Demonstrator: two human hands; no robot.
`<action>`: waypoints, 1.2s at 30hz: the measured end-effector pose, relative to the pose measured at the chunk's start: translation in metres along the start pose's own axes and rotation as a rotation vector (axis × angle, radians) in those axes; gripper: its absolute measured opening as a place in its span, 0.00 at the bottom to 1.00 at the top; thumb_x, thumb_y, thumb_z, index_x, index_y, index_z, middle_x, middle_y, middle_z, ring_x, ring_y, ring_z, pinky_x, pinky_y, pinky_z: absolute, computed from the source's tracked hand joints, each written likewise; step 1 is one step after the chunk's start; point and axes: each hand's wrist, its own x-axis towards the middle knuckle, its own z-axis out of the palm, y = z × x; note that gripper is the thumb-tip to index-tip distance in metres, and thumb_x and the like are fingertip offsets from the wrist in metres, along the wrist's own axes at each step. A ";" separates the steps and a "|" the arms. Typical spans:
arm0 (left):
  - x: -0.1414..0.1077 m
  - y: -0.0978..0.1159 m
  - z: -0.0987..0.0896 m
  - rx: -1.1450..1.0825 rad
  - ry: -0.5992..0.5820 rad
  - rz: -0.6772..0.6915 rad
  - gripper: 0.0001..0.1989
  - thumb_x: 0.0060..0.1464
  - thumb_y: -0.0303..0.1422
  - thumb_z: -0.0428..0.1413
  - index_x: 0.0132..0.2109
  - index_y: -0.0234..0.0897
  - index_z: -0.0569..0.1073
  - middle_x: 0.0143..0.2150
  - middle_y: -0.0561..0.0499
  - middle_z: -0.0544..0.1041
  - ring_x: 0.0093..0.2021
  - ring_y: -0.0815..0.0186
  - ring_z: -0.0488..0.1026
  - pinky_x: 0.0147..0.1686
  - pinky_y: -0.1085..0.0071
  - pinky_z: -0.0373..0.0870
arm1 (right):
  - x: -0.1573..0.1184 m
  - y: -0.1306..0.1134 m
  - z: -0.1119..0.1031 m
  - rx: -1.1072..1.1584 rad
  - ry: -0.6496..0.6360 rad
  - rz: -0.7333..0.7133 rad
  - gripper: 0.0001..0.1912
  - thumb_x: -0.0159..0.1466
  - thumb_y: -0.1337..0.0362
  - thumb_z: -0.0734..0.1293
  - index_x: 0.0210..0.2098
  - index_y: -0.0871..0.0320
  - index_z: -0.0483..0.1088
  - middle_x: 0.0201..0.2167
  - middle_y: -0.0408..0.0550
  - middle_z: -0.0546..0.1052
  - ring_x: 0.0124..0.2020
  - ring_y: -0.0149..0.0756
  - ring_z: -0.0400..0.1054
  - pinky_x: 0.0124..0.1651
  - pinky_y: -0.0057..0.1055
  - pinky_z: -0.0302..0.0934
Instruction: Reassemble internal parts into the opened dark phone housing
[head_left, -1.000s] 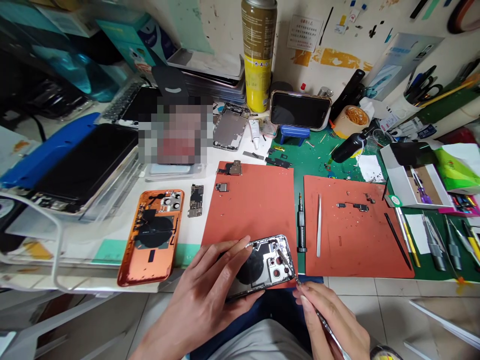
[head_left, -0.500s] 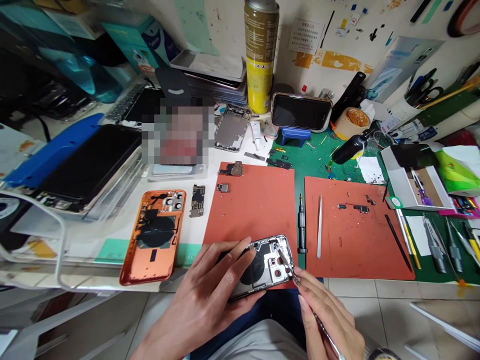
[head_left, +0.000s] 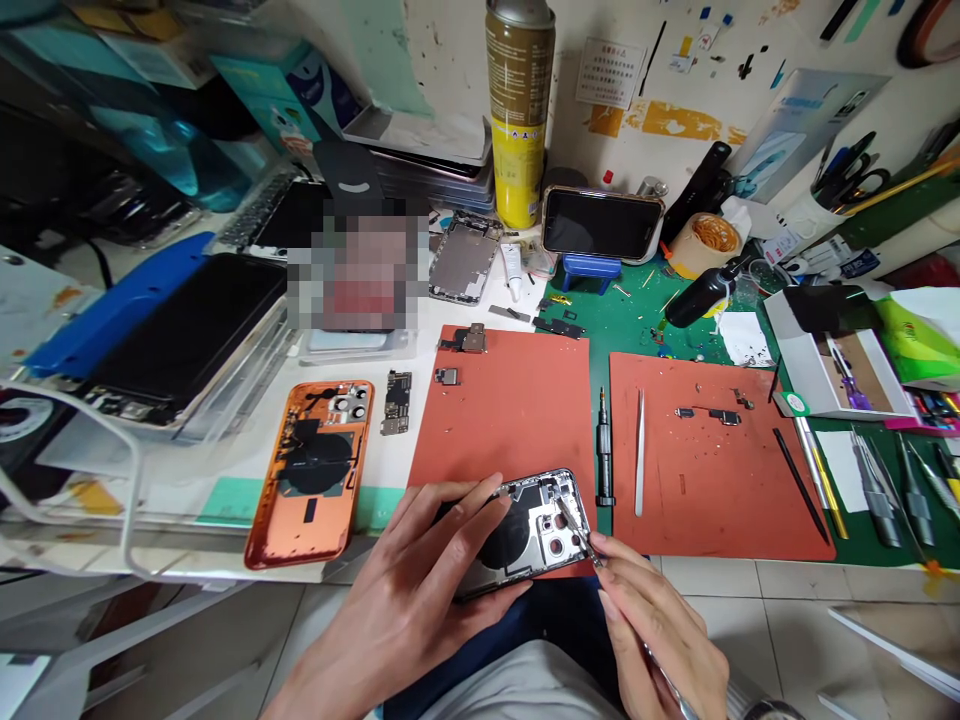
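Note:
My left hand (head_left: 420, 570) grips a dark phone frame (head_left: 536, 520) with a silver inner plate and a black round patch, fingers over its left part and thumb along the lower edge. The frame lies tilted at the front edge of the left red mat (head_left: 510, 400). In my right hand (head_left: 660, 630) is a thin metal tool (head_left: 664, 675), pinched between thumb and fingers, its tip at the camera openings on the frame's right end.
An orange phone housing (head_left: 315, 475) lies left, beside a small circuit board (head_left: 396, 402). A screwdriver (head_left: 604, 450) and white tweezers (head_left: 639, 452) lie right of the left mat. Small parts sit on the right red mat (head_left: 720, 480). A phone (head_left: 602, 222) stands on a blue holder.
The view has shifted very slightly, so the objects at the far left appear a little further right. Both hands, the phone frame and the tool hold nearly the same positions.

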 end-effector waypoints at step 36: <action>0.000 0.000 0.001 -0.005 0.002 -0.015 0.34 0.66 0.32 0.67 0.72 0.28 0.64 0.65 0.38 0.78 0.59 0.54 0.70 0.59 0.58 0.73 | -0.002 0.019 -0.003 -0.021 -0.080 -0.198 0.30 0.66 0.85 0.70 0.66 0.69 0.73 0.52 0.62 0.83 0.61 0.55 0.79 0.55 0.45 0.83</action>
